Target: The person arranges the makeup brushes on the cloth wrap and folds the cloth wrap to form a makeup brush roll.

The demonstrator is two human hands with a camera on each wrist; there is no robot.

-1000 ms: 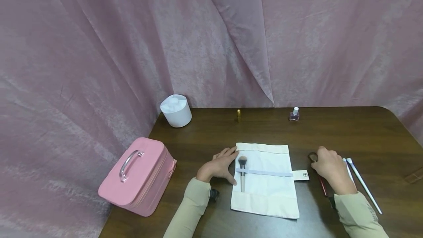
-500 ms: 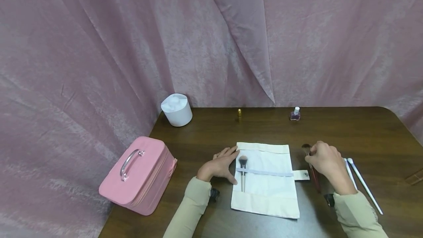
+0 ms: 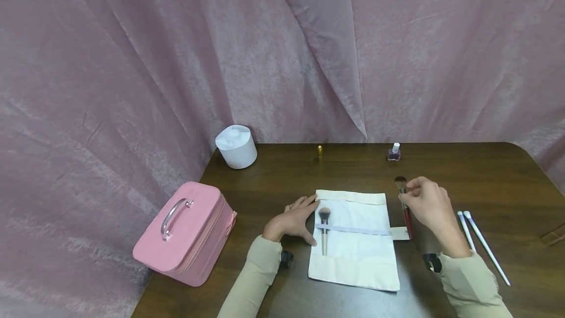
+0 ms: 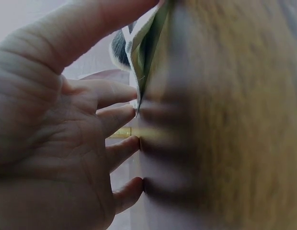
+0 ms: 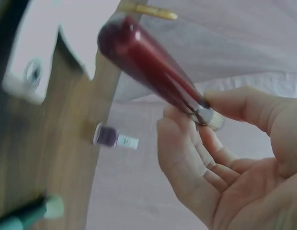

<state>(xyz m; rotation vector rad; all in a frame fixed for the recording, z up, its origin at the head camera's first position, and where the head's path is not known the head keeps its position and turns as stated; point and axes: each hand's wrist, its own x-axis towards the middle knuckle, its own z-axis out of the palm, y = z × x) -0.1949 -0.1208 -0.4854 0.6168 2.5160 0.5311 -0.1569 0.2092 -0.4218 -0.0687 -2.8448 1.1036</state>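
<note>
Fingertips of my right hand point(image 3: 430, 205) pinch the red-handled makeup brush point(image 3: 404, 207) at its metal ferrule, just under the bristles; the wrist view shows thumb and forefinger closed on that collar with the other fingers loosely curved and free. The brush hangs clear of the table point(image 3: 485, 180), bristles toward the far edge, handle end over the snap tab at the right edge of the cloth brush roll point(image 3: 357, 254). My left hand point(image 3: 293, 221) lies flat, fingers straight, pressing the roll's left edge against the table, right beside the grey-bristled brush point(image 3: 324, 229) already tucked under the elastic band point(image 3: 353, 230).

To do this well, I judge the handle should lead: lower the red end to the cloth on the far side of the band, then slide it toward me under the elastic, parallel to the seated brush and apart from it. A grip this close to the bristles gives little control over the far end, so I would move slowly and keep the handle low. The left hand ought to hold the cloth taut so the band does not drag it; whether the band is lifted at all I cannot tell from the blurred left wrist view.

Two white-handled brushes point(image 3: 478, 242) lie on the table right of my right forearm.
</note>
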